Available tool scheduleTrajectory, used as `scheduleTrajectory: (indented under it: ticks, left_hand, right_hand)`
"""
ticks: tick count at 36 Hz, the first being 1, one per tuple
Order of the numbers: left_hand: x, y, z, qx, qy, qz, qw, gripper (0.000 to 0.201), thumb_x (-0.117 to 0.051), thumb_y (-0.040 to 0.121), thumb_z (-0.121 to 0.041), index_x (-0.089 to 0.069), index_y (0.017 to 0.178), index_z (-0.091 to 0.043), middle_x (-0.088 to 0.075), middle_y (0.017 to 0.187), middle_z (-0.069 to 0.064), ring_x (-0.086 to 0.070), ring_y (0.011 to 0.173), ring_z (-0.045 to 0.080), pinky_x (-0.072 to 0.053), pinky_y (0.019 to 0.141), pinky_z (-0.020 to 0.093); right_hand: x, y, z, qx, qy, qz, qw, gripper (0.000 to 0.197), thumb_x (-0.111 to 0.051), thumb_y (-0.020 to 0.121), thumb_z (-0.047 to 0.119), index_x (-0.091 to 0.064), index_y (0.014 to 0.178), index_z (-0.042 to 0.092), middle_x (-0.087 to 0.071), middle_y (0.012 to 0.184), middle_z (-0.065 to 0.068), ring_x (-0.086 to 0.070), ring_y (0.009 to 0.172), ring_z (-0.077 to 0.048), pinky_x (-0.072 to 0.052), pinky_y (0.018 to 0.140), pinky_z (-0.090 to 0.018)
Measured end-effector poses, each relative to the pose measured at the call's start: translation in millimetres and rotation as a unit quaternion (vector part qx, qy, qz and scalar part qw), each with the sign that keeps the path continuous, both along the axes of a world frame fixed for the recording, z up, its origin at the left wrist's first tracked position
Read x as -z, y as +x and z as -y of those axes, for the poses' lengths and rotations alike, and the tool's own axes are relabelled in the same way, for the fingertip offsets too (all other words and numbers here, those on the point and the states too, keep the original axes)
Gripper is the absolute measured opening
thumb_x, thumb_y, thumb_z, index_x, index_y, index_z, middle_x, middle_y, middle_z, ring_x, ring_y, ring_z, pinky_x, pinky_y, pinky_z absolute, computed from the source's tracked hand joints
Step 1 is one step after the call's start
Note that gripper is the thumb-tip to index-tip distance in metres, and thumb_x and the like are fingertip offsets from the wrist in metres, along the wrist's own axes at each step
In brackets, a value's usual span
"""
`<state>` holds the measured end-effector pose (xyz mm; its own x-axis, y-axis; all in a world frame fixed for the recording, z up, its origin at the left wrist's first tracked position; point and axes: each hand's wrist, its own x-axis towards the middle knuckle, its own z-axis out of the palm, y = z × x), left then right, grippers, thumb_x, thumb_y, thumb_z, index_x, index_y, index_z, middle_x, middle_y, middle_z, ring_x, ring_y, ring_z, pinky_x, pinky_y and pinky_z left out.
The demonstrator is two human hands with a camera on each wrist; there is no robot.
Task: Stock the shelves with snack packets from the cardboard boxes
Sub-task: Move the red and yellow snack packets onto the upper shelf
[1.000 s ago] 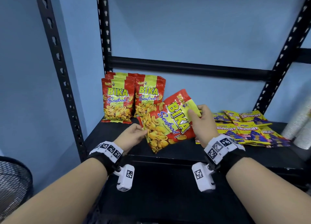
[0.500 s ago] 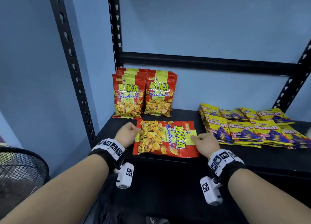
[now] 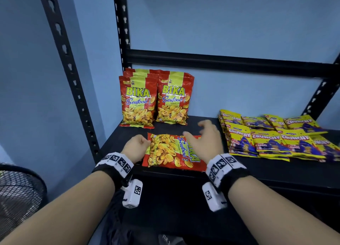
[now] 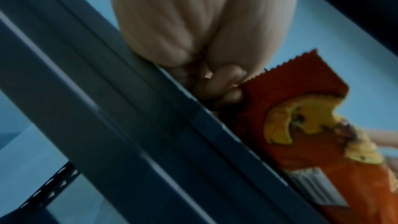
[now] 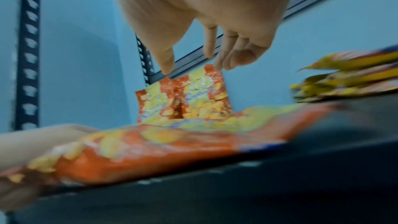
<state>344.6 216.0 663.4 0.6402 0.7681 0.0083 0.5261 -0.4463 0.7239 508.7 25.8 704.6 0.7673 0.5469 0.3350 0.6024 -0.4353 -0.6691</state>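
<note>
I see the black shelf [image 3: 248,173] carrying yellow packets [image 3: 272,140] stacked flat on its right and red packets [image 3: 156,99] standing upright at the back left. A red snack packet [image 3: 171,152] lies flat near the front edge (label sideways). My left hand [image 3: 136,149] pinches its left end with curled fingers, while my right hand [image 3: 204,143] hovers above it, fingers spread and holding nothing.

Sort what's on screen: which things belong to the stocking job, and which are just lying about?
Job:
- flat Bika packet, its end pinched by the left hand
- right hand, open above it
- upright Bika packets
- Crunchy packets
- shelf

Lying about:
- fan
</note>
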Motion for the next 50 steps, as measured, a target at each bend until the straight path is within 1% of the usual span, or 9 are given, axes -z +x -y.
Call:
scheduleTrajectory:
  ticks: [8, 13, 17, 23, 30, 36, 40, 47, 50]
  left_hand:
    - [2.8, -1.5, -5.3, 0.028, 0.005, -0.010, 1.000, 0.025, -0.048, 0.105, -0.032, -0.049, 0.088, -0.013, -0.056, 0.068, 0.005, -0.050, 0.054, 0.017, -0.041, 0.053, 0.030]
    - [1.3, -2.5, -6.1, 0.046, 0.003, -0.017, 0.999, 0.024, -0.048, 0.106, -0.029, -0.053, 0.097, -0.008, -0.055, 0.066, 0.004, -0.050, 0.052, 0.016, -0.040, 0.049, 0.028]
    - [2.5, -1.6, -7.7, 0.046, 0.001, -0.012, 0.999, 0.023, -0.049, 0.105, -0.028, -0.053, 0.094, -0.009, -0.052, 0.066, 0.002, -0.046, 0.052, 0.013, -0.039, 0.051, 0.030]
    - [5.1, -0.7, -11.2, 0.049, -0.012, -0.005, 0.999, 0.027, -0.050, 0.105, -0.031, -0.045, 0.082, -0.017, -0.047, 0.059, -0.001, -0.041, 0.042, 0.009, -0.038, 0.049, 0.029]
    - [2.3, -3.2, -5.6, 0.041, -0.019, 0.004, 0.999, 0.022, -0.050, 0.106, -0.031, -0.050, 0.093, -0.013, -0.052, 0.068, 0.003, -0.047, 0.054, 0.017, -0.041, 0.046, 0.026]
    - [2.1, -3.3, -4.6, 0.034, -0.020, 0.007, 0.999, 0.025, -0.050, 0.106, -0.031, -0.052, 0.098, -0.007, -0.052, 0.066, -0.007, -0.047, 0.053, 0.016, -0.041, 0.047, 0.026]
    - [3.0, -3.8, -5.2, 0.036, -0.013, 0.004, 0.999, 0.025, -0.049, 0.106, -0.033, -0.052, 0.097, -0.009, -0.053, 0.066, -0.002, -0.047, 0.051, 0.015, -0.041, 0.046, 0.027]
    - [1.7, -2.6, -4.2, 0.035, -0.004, -0.004, 0.999, 0.025, -0.049, 0.106, -0.032, -0.054, 0.102, -0.008, -0.052, 0.067, 0.000, -0.047, 0.053, 0.014, -0.040, 0.049, 0.027]
    - [3.4, -3.3, -4.9, 0.031, 0.002, -0.006, 0.999, 0.025, -0.049, 0.106, -0.031, -0.054, 0.101, -0.007, -0.053, 0.066, -0.001, -0.047, 0.055, 0.014, -0.039, 0.051, 0.028]
  right_hand:
    - [16.9, -56.8, -70.0, -0.203, -0.138, 0.044, 0.968, 0.063, -0.047, 0.103, 0.050, -0.032, 0.158, 0.023, -0.029, 0.165, 0.003, -0.022, 0.153, -0.018, -0.022, 0.125, -0.041]
    - [38.5, -53.9, -75.1, -0.183, -0.245, 0.078, 0.949, 0.069, -0.026, 0.101, 0.064, -0.026, 0.160, 0.027, -0.018, 0.169, 0.005, -0.011, 0.156, -0.015, -0.008, 0.127, -0.049]
    - [44.4, -39.1, -65.7, -0.169, -0.267, 0.068, 0.946, 0.086, -0.015, 0.090, 0.083, -0.020, 0.161, 0.035, -0.015, 0.170, 0.006, -0.010, 0.156, -0.016, -0.008, 0.126, -0.049]
    - [46.2, -25.9, -55.1, -0.144, -0.279, 0.030, 0.949, 0.101, -0.011, 0.081, 0.093, -0.017, 0.162, 0.033, -0.012, 0.170, 0.006, -0.009, 0.157, -0.017, -0.010, 0.126, -0.048]
    - [41.5, -17.3, -38.9, -0.146, -0.293, -0.012, 0.945, 0.100, -0.013, 0.085, 0.090, -0.009, 0.164, 0.028, -0.006, 0.171, -0.001, -0.007, 0.157, -0.019, -0.004, 0.126, -0.040]
    - [43.1, -9.7, -36.5, -0.135, -0.331, 0.014, 0.934, 0.102, -0.001, 0.083, 0.090, -0.007, 0.164, 0.028, -0.006, 0.171, -0.001, -0.004, 0.157, -0.017, 0.004, 0.126, -0.051]
    - [48.9, 10.1, -20.2, -0.100, -0.369, 0.006, 0.924, 0.110, 0.009, 0.074, 0.095, -0.003, 0.163, 0.031, 0.003, 0.171, 0.009, 0.002, 0.157, -0.011, 0.011, 0.120, -0.063]
    - [47.2, 15.3, -13.2, -0.086, -0.385, -0.006, 0.919, 0.100, 0.007, 0.082, 0.088, -0.001, 0.163, 0.030, 0.008, 0.170, 0.009, 0.012, 0.156, -0.012, 0.012, 0.119, -0.064]
    - [45.9, 13.8, -9.8, -0.067, -0.365, -0.018, 0.929, 0.090, -0.001, 0.091, 0.082, -0.011, 0.163, 0.029, 0.002, 0.171, 0.001, 0.004, 0.157, -0.019, 0.004, 0.122, -0.061]
